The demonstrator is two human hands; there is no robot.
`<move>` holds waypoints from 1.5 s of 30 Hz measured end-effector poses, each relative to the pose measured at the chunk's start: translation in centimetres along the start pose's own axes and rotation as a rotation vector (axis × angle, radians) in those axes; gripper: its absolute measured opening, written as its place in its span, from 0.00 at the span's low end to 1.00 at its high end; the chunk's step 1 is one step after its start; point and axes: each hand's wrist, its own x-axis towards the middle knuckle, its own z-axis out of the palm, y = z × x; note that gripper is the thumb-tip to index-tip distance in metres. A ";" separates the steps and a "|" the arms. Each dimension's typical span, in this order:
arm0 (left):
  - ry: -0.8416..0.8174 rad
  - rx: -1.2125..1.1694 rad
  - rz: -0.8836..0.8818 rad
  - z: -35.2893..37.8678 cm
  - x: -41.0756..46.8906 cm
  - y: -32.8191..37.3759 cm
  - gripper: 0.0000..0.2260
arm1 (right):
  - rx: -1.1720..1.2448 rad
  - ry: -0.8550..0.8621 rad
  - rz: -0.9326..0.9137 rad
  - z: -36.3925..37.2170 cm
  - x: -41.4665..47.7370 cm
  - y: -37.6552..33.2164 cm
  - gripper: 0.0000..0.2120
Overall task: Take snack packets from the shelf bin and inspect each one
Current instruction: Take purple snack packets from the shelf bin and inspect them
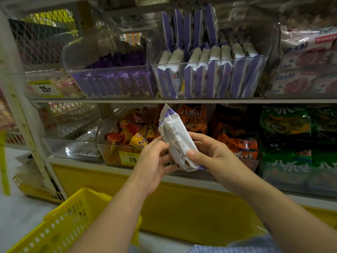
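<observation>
Nearest the viewer, below and left of the left hand [155, 166], a yellow basket [60, 225] of rigid moulded plastic shows a lattice of rectangular openings. A blue checked sleeve [255, 246] edges the right forearm. Both hands hold one snack packet [176, 138] between them. The left hand curls its fingers round the packet's left edge and lower end. The right hand [211, 154] presses its thumb on the facing side, with its fingers behind. The packet is an oblong pillow of glossy white film with purple trim and crimped ends. It is tilted, upper end leaning left, with its fine-printed back turned to the viewer. Just behind the hands, a lower shelf carries a clear bin [109, 152] of crinkled orange and red wrappers bearing a yellow price tag [129, 158]. Orange bags [237, 143] and green bags [286, 123] lie beyond the right hand. Above the hands, on the upper shelf, a transparent hard-walled shelf bin [182, 64] holds matching purple-and-white packets standing upright in rows. A second clear bin [109, 70] of shiny purple wrappers stands to its left, and pink-printed packs [306, 73] to its right.
</observation>
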 end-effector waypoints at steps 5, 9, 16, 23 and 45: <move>-0.125 0.245 0.094 0.2 -0.5 1.2 0.19 | 0.145 0.056 -0.022 0.0 0.2 -0.7 0.27; -0.241 0.388 0.170 0.3 -1.2 3.8 0.39 | 0.086 0.136 -0.108 0.4 0.5 -2.7 0.32; -0.095 0.394 0.567 3.0 -2.0 10.9 0.28 | -0.071 0.210 -0.194 0.5 4.0 -10.3 0.30; 0.152 0.537 0.645 5.4 2.1 18.2 0.23 | -0.304 0.234 -0.148 -0.1 10.1 -17.1 0.13; 0.176 1.714 0.560 7.8 13.0 21.0 0.19 | -1.389 -0.357 -0.035 -7.6 17.5 -19.0 0.11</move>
